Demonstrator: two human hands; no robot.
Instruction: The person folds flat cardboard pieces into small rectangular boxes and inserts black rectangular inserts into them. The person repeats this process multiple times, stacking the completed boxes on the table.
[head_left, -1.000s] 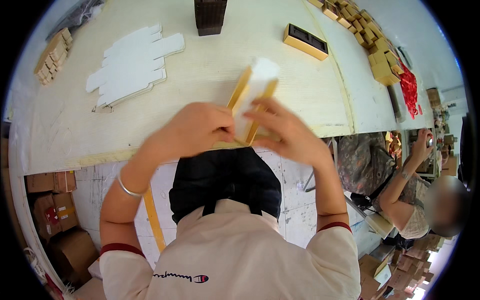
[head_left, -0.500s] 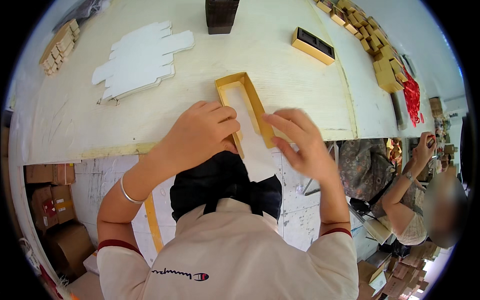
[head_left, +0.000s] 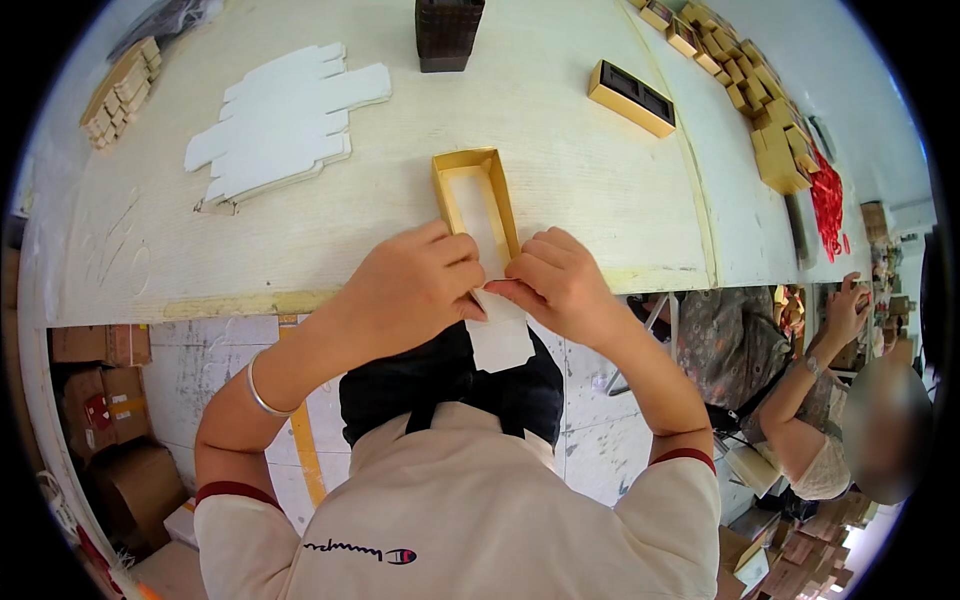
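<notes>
A half-folded cardboard box [head_left: 507, 206], gold outside with a white inside, lies at the table's front edge. Its far end and both long sides stand up, while a white end flap [head_left: 503, 345] hangs down over my lap. My left hand [head_left: 425, 275] is closed on the near left corner, fingers over the side wall. At the near right corner my right hand [head_left: 560, 280] pinches the box, thumb pointing inward by the flap. The fingertips partly hide both corners.
Flat white box blanks [head_left: 280, 125] are stacked at the left. A dark stack of trays [head_left: 448, 35] stands at the back, and a finished gold box with black insert [head_left: 632, 98] lies right. Gold boxes [head_left: 780, 160] and red ribbons [head_left: 828, 210] lie farther right, near another person [head_left: 810, 400].
My right hand has come left from the open side wall and closed on the near right corner. The side walls stand closer together, and the near flap now hangs lower.
</notes>
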